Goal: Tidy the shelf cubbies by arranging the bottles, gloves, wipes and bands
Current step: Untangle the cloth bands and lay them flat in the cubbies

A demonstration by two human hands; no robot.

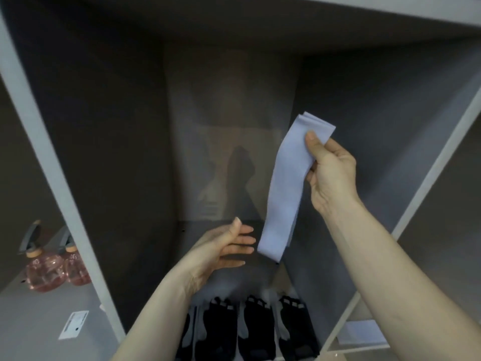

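The band (289, 183), a pale lilac folded strip, hangs inside the middle cubby, raised above the shelf floor. The right hand (330, 170) pinches its upper end between thumb and fingers. The left hand (226, 246) is spread flat, palm facing right, fingers straight, just beside the band's lower end; contact cannot be determined. Black gloves (250, 329) lie in a row at the front of the cubby floor. Two pink spray bottles (56, 267) stand in the left cubby.
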